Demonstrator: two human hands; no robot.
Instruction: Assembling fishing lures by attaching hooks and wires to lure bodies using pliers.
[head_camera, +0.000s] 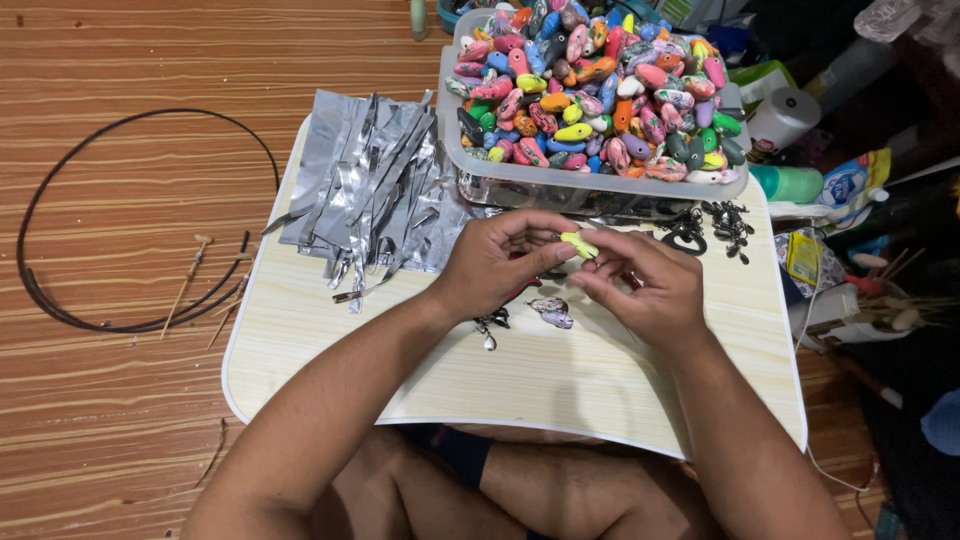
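**Both hands pinching one yellow bead over the lap table**

Person is sitting on the floor, legs crossed under a small pale wood-grain lap table (300, 330). Both hands are meeting just above its middle.

- Left hand (497, 262): fingers curling closed, thumb and fingertips pinching the small oblong yellow clay bead (579, 244) from its left side. Looks like the steadying hand.
- Right hand (645, 285): fingers also drawn together, tips touching the same bead from the right. Whether it is also gripping a fitting or only the bead, I cannot tell; too small.
- The bead is sitting between the two sets of fingertips, held clear of the tabletop and just in front of the tub, probably so both hands can work it at close range.

Around them:
- Clear rectangular plastic tub (600, 185) heaped with multicoloured oblong clay beads (600, 90) is standing at the far edge of the table, within easy reach of either hand.
- Heap of silvery foil packet strips (370, 190) is lying on the far left of the table, out of the working zone.
- Small dark metal clasps (728, 225) are bunching at the tub's right end, close to the right hand.
- A mottled purple-and-white bead (552, 310) and a small metal clasp with a drop (490, 328) are lying on the table directly below the hands.
- Black wire loop (60, 300) is lying on the striped wooden floor (120, 60) left of the table, well apart.
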